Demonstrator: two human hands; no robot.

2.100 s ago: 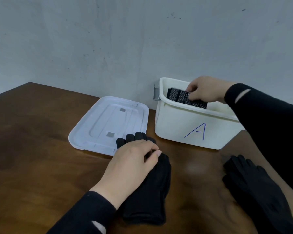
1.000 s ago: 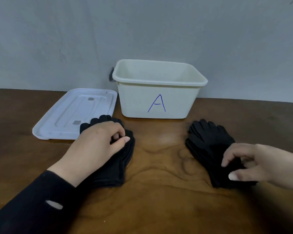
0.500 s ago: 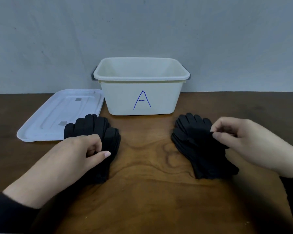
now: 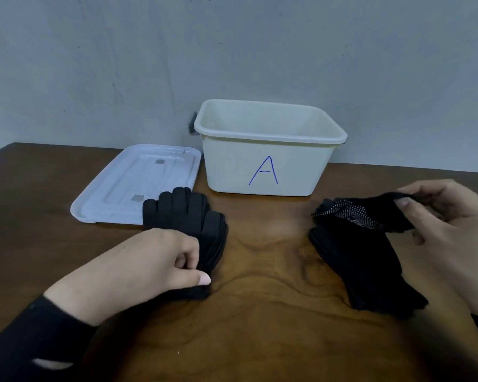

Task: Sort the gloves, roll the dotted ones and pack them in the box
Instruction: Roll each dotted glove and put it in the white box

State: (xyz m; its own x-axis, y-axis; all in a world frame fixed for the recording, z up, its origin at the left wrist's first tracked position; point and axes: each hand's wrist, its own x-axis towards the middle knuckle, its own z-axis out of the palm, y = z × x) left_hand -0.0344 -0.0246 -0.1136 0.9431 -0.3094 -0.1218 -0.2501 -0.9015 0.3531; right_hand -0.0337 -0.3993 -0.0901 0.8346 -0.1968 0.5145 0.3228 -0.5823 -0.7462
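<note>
Your right hand (image 4: 450,224) pinches a dotted glove (image 4: 362,215) by its cuff, lifted off the right-hand pile (image 4: 370,271); your left hand (image 4: 149,266), fingers curled, rests on the plain stack (image 4: 193,224). Sorting appears underway: next, roll it and pack it in box A (image 4: 265,161).

Bare wooden table (image 4: 262,271) open between two black glove piles, left pile (image 4: 193,227), right pile (image 4: 364,266), white box (image 4: 265,166) and lid (image 4: 133,183) blocking the back.
</note>
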